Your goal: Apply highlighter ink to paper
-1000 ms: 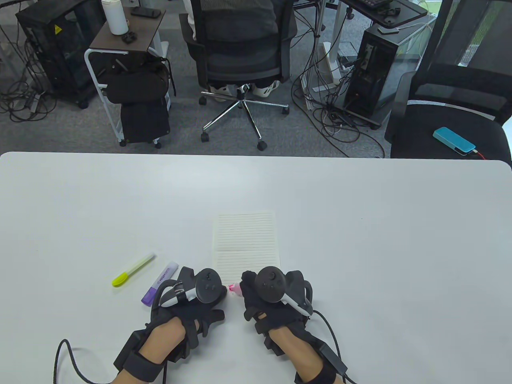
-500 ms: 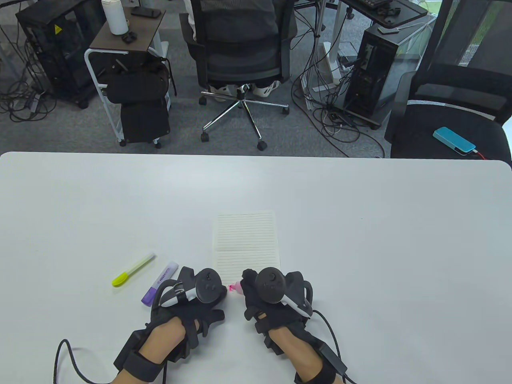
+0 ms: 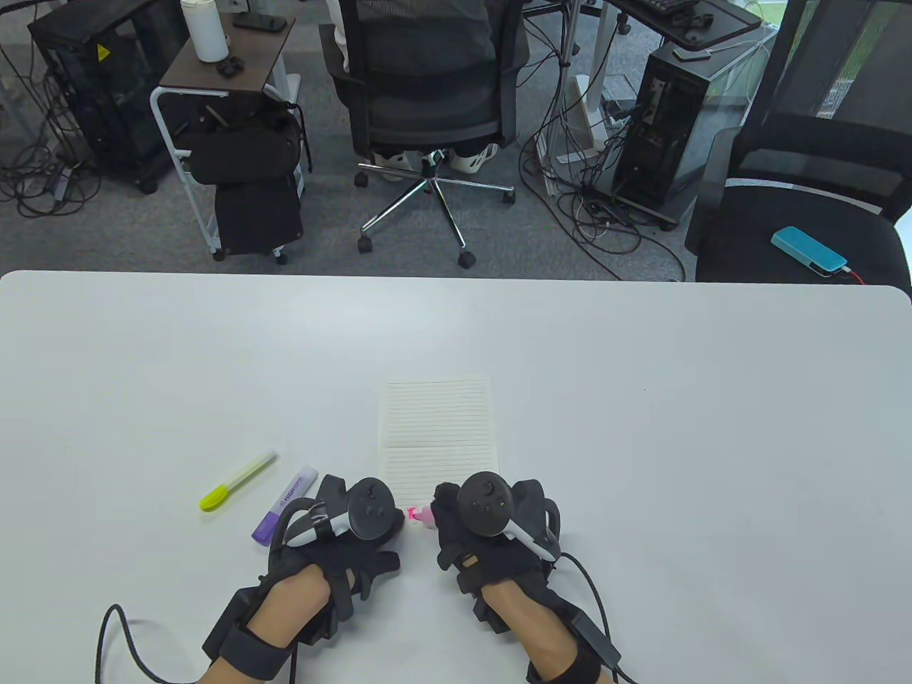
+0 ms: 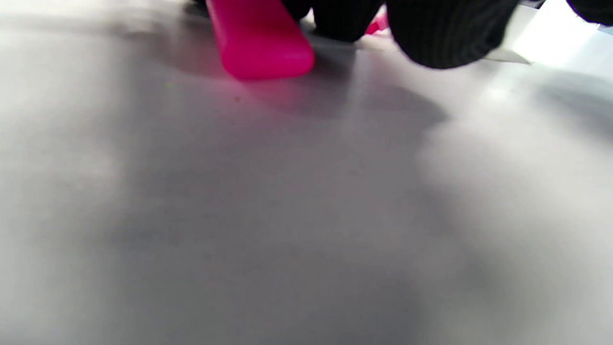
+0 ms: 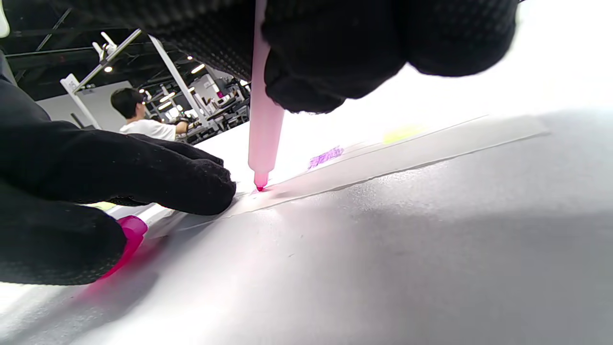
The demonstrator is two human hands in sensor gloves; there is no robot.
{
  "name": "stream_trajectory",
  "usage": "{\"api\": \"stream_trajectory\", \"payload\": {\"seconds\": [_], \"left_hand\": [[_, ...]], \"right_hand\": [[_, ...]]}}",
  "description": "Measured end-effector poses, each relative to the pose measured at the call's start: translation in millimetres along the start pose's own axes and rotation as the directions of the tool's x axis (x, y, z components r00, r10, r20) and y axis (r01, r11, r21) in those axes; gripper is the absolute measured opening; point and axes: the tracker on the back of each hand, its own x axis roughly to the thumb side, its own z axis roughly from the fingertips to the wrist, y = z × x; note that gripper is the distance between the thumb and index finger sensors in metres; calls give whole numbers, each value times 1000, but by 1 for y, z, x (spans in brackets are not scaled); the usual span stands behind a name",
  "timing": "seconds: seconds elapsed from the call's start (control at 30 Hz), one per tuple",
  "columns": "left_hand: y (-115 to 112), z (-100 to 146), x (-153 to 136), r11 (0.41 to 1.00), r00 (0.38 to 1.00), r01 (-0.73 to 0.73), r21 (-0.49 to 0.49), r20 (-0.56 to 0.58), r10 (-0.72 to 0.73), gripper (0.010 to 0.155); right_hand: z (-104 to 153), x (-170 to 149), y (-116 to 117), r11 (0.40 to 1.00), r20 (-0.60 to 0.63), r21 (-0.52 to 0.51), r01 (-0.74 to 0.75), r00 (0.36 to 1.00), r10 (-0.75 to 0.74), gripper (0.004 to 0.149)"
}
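Note:
A sheet of lined paper point(image 3: 438, 427) lies flat on the white table point(image 3: 677, 427). My right hand point(image 3: 463, 516) pinches a pink highlighter point(image 5: 265, 120) upright, and its tip point(image 5: 260, 187) touches the paper's near left corner. My left hand point(image 3: 363, 516) rests just left of that corner with its fingers point(image 5: 158, 177) down beside the tip. The highlighter's pink cap point(image 4: 261, 43) is tucked under its curled fingers. In the table view the trackers hide most of both hands' fingers.
A yellow highlighter point(image 3: 236, 482) and a purple highlighter point(image 3: 285, 504) lie on the table left of my left hand. Beyond the far table edge stand office chairs point(image 3: 427, 100), computer towers and loose cables. A person sits in the background point(image 5: 139, 120).
My right hand has shifted slightly to the right with the pink highlighter, its tip staying at the paper's near edge. The left hand has not moved.

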Motion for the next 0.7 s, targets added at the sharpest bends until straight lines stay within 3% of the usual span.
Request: {"api": "stream_trajectory", "payload": {"seconds": [0.1, 0.27, 0.4, 0.6, 0.7], "left_hand": [[0, 0, 0, 1000, 1000, 0, 0, 0, 0, 71], [0, 0, 0, 1000, 1000, -2, 0, 0, 2, 71], [0, 0, 0, 1000, 1000, -1, 0, 0, 1, 71], [0, 0, -1, 1000, 1000, -3, -1, 0, 3, 71], [0, 0, -1, 1000, 1000, -1, 0, 0, 1, 71]], "right_hand": [[-1, -2, 3, 999, 0, -28, -17, 1000, 17, 39], [-1, -1, -1, 1000, -8, 25, 14, 1000, -14, 38], [-1, -1, 3, 999, -1, -27, -17, 1000, 17, 38], [0, -1, -1, 1000, -9, 22, 7, 1000, -7, 38], [-1, 0, 3, 999, 2, -31, -27, 1000, 27, 38]]}}
